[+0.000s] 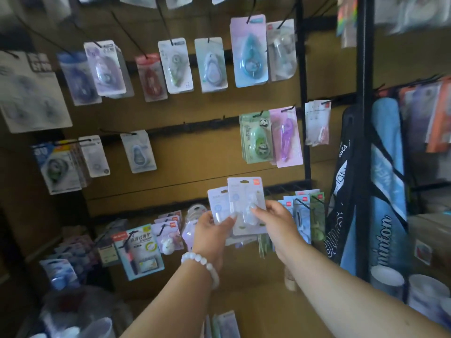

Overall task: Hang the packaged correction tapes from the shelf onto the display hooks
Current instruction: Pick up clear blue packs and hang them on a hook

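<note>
Both forearms reach up from the bottom of the frame: our left hand (211,230) grips a small fan of packaged correction tapes (220,206) while our right hand (277,222) pinches the front pack (246,203), seemingly to peel it free. We hold them at lower centre, card holes upward, likely so one slides onto a display hook (114,131) at centre left.

Display wall: brown board panel (195,154) crossed by black horizontal rails (166,129) bearing long black wire hooks (127,32). Upper rail: blister-carded correction tapes, among them a red-topped card (150,78), a white card (175,65) and a pink card holding a teal teardrop dispenser (250,51). Middle rail: a green panda-printed card (256,137) just beside a pink card with a purple dispenser (286,136); a lone white card (138,151) further left. Lowest rail: crowded overlapping packs (144,247), detail blurred.
</note>
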The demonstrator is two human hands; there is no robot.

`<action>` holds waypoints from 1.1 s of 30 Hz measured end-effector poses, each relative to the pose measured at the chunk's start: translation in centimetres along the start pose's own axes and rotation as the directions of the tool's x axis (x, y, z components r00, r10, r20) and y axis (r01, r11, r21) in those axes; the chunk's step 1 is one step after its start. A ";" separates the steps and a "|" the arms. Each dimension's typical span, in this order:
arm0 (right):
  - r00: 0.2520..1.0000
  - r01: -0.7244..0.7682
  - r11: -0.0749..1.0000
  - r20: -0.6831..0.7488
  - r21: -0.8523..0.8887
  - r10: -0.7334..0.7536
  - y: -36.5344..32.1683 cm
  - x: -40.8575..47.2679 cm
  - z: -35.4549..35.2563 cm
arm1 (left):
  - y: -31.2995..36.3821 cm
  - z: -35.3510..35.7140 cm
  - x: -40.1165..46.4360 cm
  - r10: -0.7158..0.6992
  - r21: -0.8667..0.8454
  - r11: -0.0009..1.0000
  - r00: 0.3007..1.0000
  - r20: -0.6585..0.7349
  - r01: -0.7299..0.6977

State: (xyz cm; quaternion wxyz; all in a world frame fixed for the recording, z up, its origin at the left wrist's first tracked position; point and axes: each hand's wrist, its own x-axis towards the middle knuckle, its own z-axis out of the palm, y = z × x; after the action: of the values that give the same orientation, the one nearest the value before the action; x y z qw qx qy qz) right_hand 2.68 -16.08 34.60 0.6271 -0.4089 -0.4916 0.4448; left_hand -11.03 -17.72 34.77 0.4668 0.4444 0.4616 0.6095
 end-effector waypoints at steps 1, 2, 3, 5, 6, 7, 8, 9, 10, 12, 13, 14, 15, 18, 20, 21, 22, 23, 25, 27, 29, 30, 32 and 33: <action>1.000 0.015 1.000 0.009 -0.010 -0.014 -0.8 0.5 0.2 | 0.8 0.1 0.2 0.025 -0.001 1.000 1.000 -0.002 -0.025; 0.999 0.029 0.999 0.020 -0.027 -0.028 -1.6 1.0 0.5 | 1.6 0.2 0.5 0.049 -0.004 0.999 0.999 -0.013 -0.050; 0.999 0.040 0.998 0.030 -0.041 -0.039 -2.3 1.6 0.7 | 2.3 0.2 0.8 0.068 0.001 0.998 0.997 -0.031 -0.068; 0.997 0.064 0.997 0.034 -0.048 -0.062 -3.7 2.9 1.3 | 3.7 0.1 1.6 0.091 0.022 0.996 0.994 -0.062 -0.090; 0.996 0.080 0.996 0.035 -0.043 -0.078 -4.4 3.4 1.7 | 4.3 -0.1 2.0 0.092 0.026 0.996 0.993 -0.067 -0.091; 0.995 0.098 0.995 0.039 -0.033 -0.097 -5.1 4.0 2.0 | 4.9 -0.3 2.4 0.093 0.020 0.996 0.993 -0.069 -0.092; 0.992 0.121 0.992 0.047 -0.019 -0.120 -5.8 4.5 2.4 | 5.5 -0.4 2.7 0.099 0.015 0.995 0.992 -0.072 -0.098; 0.988 0.147 0.989 0.051 -0.010 -0.146 -6.6 5.0 2.8 | 6.1 -0.7 3.0 0.112 0.012 0.994 0.991 -0.071 -0.111; 0.984 0.170 0.985 0.051 -0.010 -0.169 -7.4 5.5 3.2 | 6.5 -0.9 3.3 0.125 0.019 0.992 0.990 -0.068 -0.124; 0.978 0.208 0.978 0.044 -0.035 -0.206 -8.9 6.3 3.9 | 7.2 -1.2 3.7 0.153 0.042 0.988 0.986 -0.066 -0.150; 0.974 0.226 0.973 0.038 -0.049 -0.224 -9.6 6.8 4.3 | 7.5 -1.4 3.9 0.162 0.045 0.986 0.985 -0.067 -0.159; 0.970 0.241 0.969 0.032 -0.059 -0.239 -10.2 7.3 4.7 | 7.7 -1.6 4.2 0.160 0.039 0.987 0.985 -0.067 -0.157; 0.968 0.251 0.966 0.029 -0.065 -0.250 -10.7 7.8 5.0 | 7.8 -1.8 4.4 0.149 0.033 0.989 0.987 -0.066 -0.147; 0.964 0.266 0.961 0.015 -0.076 -0.266 -11.7 8.9 5.9 | 7.9 -2.1 4.9 0.130 0.012 0.991 0.989 -0.065 -0.130; 0.968 0.247 0.964 -0.006 -0.102 -0.249 -11.7 9.5 6.2 | 7.8 -2.3 5.2 0.119 -0.003 0.993 0.991 -0.062 -0.120; 0.971 0.235 0.965 -0.016 -0.117 -0.238 -11.5 9.8 6.3 | 7.7 -2.4 5.2 0.111 -0.012 0.994 0.992 -0.060 -0.112; 0.972 0.227 0.965 -0.027 -0.128 -0.232 -11.3 9.9 6.4 | 7.6 -2.5 5.3 0.105 -0.022 0.994 0.993 -0.058 -0.106; 0.973 0.222 0.966 -0.036 -0.135 -0.229 -11.1 10.1 6.4 | 7.5 -2.6 5.4 0.096 -0.027 0.995 0.994 -0.059 -0.098; 0.974 0.212 0.968 -0.052 -0.134 -0.221 -10.6 10.5 6.5 | 7.4 -2.7 5.6 0.079 -0.030 0.996 0.995 -0.061 -0.081; 0.977 0.194 0.974 -0.069 -0.114 -0.202 -10.3 10.8 6.6 | 7.2 -2.7 5.7 0.081 -0.022 0.996 0.995 -0.065 -0.083; 0.979 0.178 0.979 -0.085 -0.103 -0.187 -10.0 11.3 6.7 | 7.0 -2.7 6.0 0.086 -0.014 0.996 0.994 -0.069 -0.087; 0.979 0.171 0.980 -0.096 -0.105 -0.181 -9.9 11.7 6.8 | 7.0 -2.6 6.2 0.086 -0.016 0.996 0.994 -0.067 -0.087; 0.980 0.140 0.982 -0.122 -0.128 -0.156 -9.7 12.5 7.1 | 6.8 -2.7 6.6 0.083 -0.017 0.996 0.995 -0.059 -0.084; 0.981 0.115 0.984 -0.138 -0.136 -0.134 -9.5 13.0 7.3 | 6.7 -2.7 6.8 0.081 -0.013 0.997 0.995 -0.062 -0.082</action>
State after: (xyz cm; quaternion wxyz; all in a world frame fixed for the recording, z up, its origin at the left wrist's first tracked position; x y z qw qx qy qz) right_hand -1.39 -5.66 48.28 0.6606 -0.4481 -0.4965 0.3410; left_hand -15.91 -12.36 41.58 0.4306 0.4402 0.4527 0.6449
